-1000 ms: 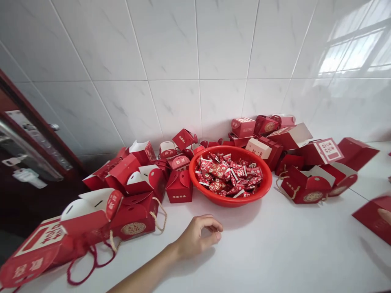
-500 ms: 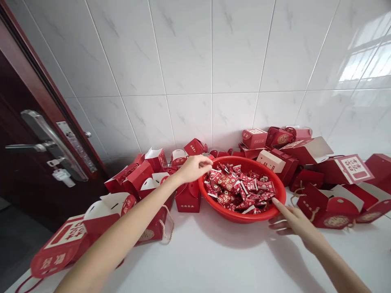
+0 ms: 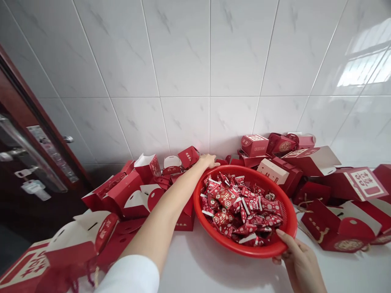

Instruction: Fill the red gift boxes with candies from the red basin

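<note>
A red plastic basket [image 3: 214, 237] full of red-wrapped candies [image 3: 241, 203] is tilted a little, its near side raised above the white table. My right hand [image 3: 301, 258] grips its near right rim, thumb inside and fingers beneath. My left hand [image 3: 210, 161] reaches to the far left, at or just behind the rim; its fingertips are mostly hidden, so its hold cannot be made out. Left of the basket, a small red box [image 3: 185, 217] is partly behind my left forearm.
Open red gift boxes [image 3: 122, 195] crowd the left side. More red boxes [image 3: 345, 234] with rope handles stand at the right, others along the tiled wall [image 3: 183, 126]. A door with keys [image 3: 36, 188] is at the far left.
My right hand has closed on the basket's rim. My left hand has moved to the basket's far side. The basket appears larger, nearer and more tilted, and the view has shifted.
</note>
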A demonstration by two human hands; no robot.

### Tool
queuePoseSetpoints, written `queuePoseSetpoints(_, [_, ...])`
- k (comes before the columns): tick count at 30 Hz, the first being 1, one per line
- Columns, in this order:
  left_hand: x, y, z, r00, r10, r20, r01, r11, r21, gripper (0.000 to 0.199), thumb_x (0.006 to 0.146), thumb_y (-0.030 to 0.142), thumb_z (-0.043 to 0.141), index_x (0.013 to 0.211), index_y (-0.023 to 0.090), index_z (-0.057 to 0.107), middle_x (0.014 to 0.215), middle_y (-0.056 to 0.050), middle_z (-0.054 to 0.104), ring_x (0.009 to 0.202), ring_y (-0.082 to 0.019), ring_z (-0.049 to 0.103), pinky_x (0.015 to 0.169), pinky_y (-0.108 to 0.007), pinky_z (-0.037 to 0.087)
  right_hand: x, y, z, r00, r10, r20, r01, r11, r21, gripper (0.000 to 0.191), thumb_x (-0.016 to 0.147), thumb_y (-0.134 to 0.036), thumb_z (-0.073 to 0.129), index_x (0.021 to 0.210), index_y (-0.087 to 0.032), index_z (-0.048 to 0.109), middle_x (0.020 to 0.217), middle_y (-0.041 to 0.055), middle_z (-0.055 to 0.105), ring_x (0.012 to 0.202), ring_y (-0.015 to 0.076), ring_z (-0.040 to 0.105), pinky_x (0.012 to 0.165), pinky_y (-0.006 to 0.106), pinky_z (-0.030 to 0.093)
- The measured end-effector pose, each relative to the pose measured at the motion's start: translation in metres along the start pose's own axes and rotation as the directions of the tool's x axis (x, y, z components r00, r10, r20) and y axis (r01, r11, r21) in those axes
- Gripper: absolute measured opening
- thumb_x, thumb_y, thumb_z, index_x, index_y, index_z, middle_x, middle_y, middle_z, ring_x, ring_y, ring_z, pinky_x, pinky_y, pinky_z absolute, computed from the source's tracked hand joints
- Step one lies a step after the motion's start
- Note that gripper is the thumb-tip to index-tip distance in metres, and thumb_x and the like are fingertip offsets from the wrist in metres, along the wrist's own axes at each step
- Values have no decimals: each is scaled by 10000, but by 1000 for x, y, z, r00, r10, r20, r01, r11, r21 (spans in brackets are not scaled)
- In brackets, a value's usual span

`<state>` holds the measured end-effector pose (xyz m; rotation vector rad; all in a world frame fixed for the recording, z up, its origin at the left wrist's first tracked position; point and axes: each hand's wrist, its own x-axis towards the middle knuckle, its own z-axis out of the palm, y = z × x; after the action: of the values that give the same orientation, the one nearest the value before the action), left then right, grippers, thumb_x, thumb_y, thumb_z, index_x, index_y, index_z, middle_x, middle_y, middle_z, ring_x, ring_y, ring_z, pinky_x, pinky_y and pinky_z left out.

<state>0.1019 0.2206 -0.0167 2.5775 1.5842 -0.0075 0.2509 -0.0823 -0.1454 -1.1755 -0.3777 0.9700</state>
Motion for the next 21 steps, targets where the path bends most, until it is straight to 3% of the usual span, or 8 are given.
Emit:
queuePoseSetpoints(5, [15, -7, 22, 999, 49, -12, -50, 998, -48, 356, 994, 367, 635, 1293, 174, 621, 1303, -112, 641, 1110, -245, 663, 935, -458, 584, 2, 5, -9, 999, 5, 34, -4, 999, -50, 527, 589, -557, 926, 502, -169, 580, 445, -18, 513, 413, 129, 508, 448, 257, 468])
queuePoseSetpoints(8, [17, -11, 26, 995, 69, -65, -74, 995, -68, 347, 993, 363, 637, 1286, 176, 626, 1299, -110, 644, 1111, -245, 663, 935, -454, 584, 3, 5, -11, 999, 14, 37, -12, 998, -67, 531, 594, -574, 919, 507, -165, 591, 436, -7, 519, 417, 133, 507, 455, 260, 473])
queuePoseSetpoints(16, [17, -13, -13, 965, 60, -254, -80, 994, -71, 356, 992, 363, 639, 1290, 169, 622, 1296, -111, 644, 1113, -248, 663, 937, -462, 583, -1, -4, 0, 999, 41, -6, -41, 999, -18, 548, 440, -537, 977, 453, -168, 572, 411, -18, 501, 391, 115, 482, 411, 240, 449])
queuePoseSetpoints(21, [11, -10, -18, 970, 53, -236, -65, 997, -44, 350, 993, 363, 637, 1284, 169, 625, 1292, -110, 647, 1106, -245, 665, 934, -459, 584, -3, -7, 3, 1000, 29, -10, -29, 998, -46, 545, 410, -545, 974, 454, -154, 597, 411, -6, 508, 393, 114, 478, 399, 239, 443])
